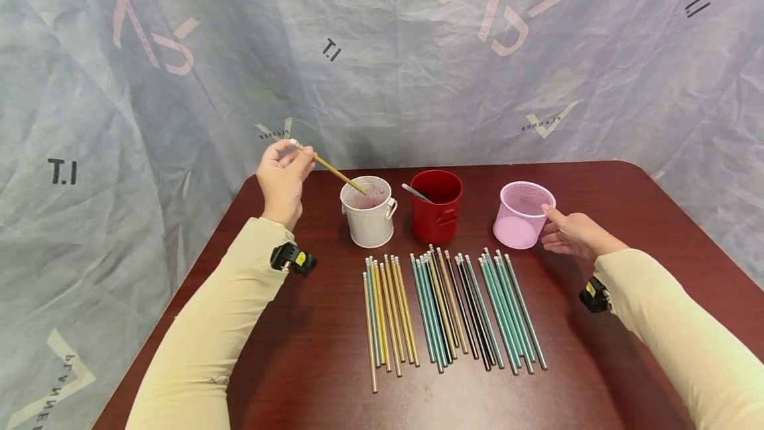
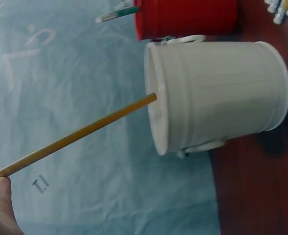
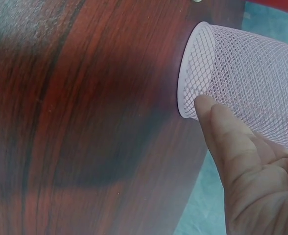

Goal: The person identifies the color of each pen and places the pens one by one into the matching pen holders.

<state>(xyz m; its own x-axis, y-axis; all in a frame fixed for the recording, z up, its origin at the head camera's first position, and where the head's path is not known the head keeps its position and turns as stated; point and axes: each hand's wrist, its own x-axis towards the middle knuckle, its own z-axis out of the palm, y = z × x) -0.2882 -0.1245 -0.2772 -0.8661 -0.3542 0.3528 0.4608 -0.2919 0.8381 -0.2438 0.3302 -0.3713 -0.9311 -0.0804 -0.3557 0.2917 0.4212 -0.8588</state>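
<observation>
Raised at the left, my left hand (image 1: 283,174) pinches a yellow pencil (image 1: 334,171) near its white eraser end. The pencil slants down to the right, its unsharpened end at the mouth of a white bucket (image 2: 222,93) with small side handles. At the right, my right hand (image 1: 575,234) holds a pink mesh cup (image 1: 518,227). Its thumb lies at the rim, and its fingers (image 3: 232,132) stretch along the mesh side toward the base. Between these two containers stands a red bucket (image 1: 436,217) with a teal pencil (image 1: 416,192) leaning out over its rim.
Rows of pencils lie on the dark red wooden table (image 1: 316,350) in front of the containers: yellow pencils (image 1: 390,310) at left, mixed teal and black pencils (image 1: 444,304) in the middle, teal pencils (image 1: 513,310) at right. A grey printed cloth (image 1: 382,85) hangs behind the table.
</observation>
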